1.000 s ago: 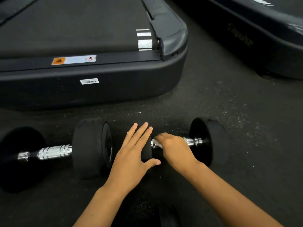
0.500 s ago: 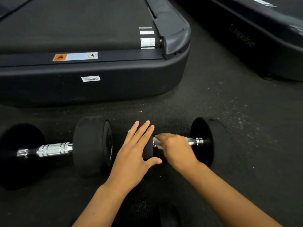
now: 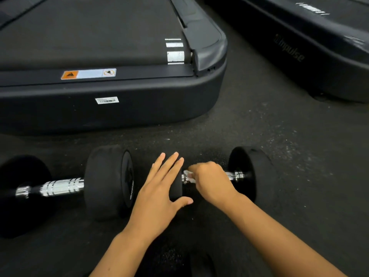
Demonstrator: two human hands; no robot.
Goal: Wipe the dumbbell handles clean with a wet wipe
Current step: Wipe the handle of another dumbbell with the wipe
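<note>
Two black dumbbells with chrome handles lie end to end on the dark floor. The right dumbbell (image 3: 249,172) has its left weight under my left hand (image 3: 159,188), which rests flat on it with fingers spread. My right hand (image 3: 211,180) is closed over that dumbbell's handle (image 3: 235,175), pressing a white wet wipe (image 3: 188,175) against it; only a corner of the wipe shows. The left dumbbell (image 3: 107,182) lies untouched, its ribbed chrome handle (image 3: 60,186) fully exposed.
A treadmill's rear end (image 3: 119,104) stands just behind the dumbbells. A second treadmill base (image 3: 299,56) runs along the upper right. Speckled rubber floor (image 3: 299,176) spreads to the right. A dark shoe tip (image 3: 201,264) shows at the bottom.
My right hand has slid slightly along the right dumbbell's handle with the wipe. My left hand stays on the weight. The view has shifted a little.
</note>
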